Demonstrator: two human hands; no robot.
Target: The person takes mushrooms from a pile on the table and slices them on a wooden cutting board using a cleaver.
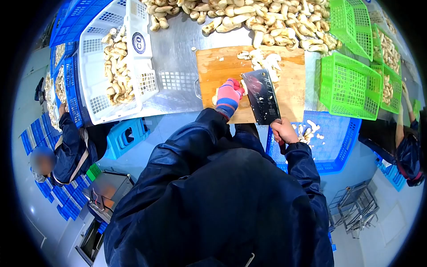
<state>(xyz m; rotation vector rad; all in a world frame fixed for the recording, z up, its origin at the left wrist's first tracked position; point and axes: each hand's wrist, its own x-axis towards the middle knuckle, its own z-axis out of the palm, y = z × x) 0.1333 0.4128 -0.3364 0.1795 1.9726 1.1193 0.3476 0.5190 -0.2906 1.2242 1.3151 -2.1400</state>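
My left hand (230, 95), in a pink and blue striped glove, is closed on a pale mushroom (244, 87) on the wooden cutting board (215, 64). Bare, my right hand (285, 131) grips the handle of a cleaver (263, 97) at the board's near edge. The cleaver's dark, broad blade lies over the board, right beside the mushroom and my gloved fingers. Cut mushroom pieces (272, 63) lie beyond the blade. Part of the held mushroom is hidden by my fingers and the blade.
A large heap of mushrooms (249, 20) covers the far side of the metal table (178, 44). To the left stands a white crate (95, 104) with mushrooms; to the right, green baskets (351, 84). A blue crate (340, 162) holds pieces below the board. Other people (73, 151) work at both sides.
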